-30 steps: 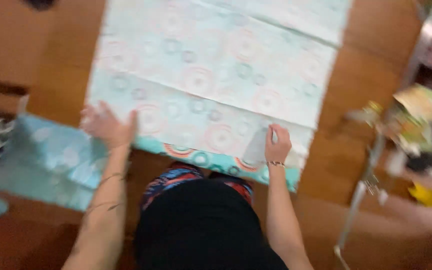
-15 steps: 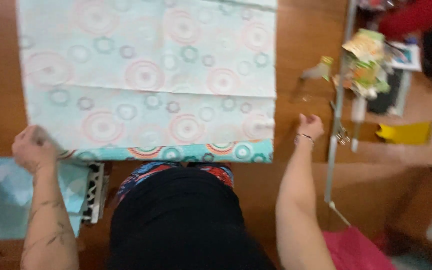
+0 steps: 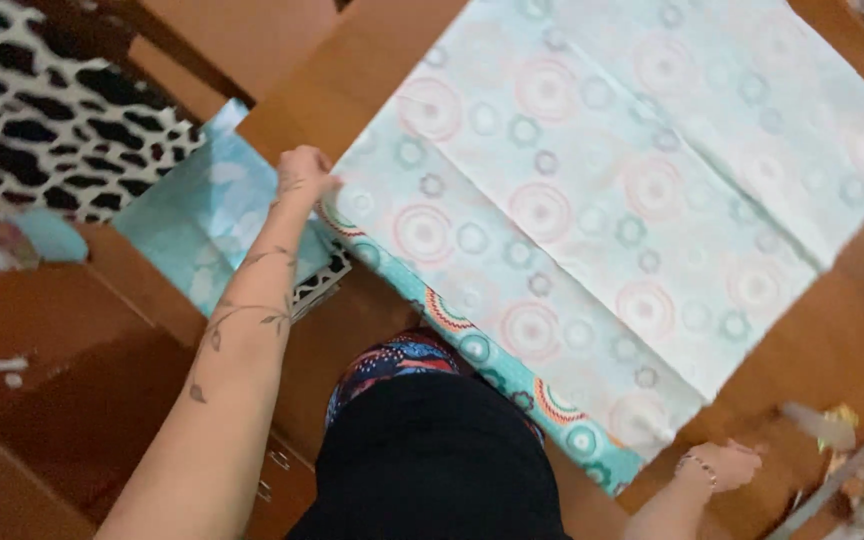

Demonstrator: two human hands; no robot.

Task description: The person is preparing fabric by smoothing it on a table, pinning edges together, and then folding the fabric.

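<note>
The left hand [image 3: 304,172] pinches one corner of the cloth [image 3: 592,200]; the right hand [image 3: 727,465] closes on the opposite near corner. The cloth lies flat on the bench [image 3: 852,340], pale aqua with pink and teal rings.

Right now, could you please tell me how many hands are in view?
2: the left hand grips the cloth's near-left corner; the right hand is at its near-right corner.

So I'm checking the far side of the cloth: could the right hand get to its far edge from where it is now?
Probably not without leaning in. The right hand sits at the near corner of the patterned cloth, whose far edge lies across the whole spread on the wooden table. Nothing blocks the way; only the stretch looks long.
</note>
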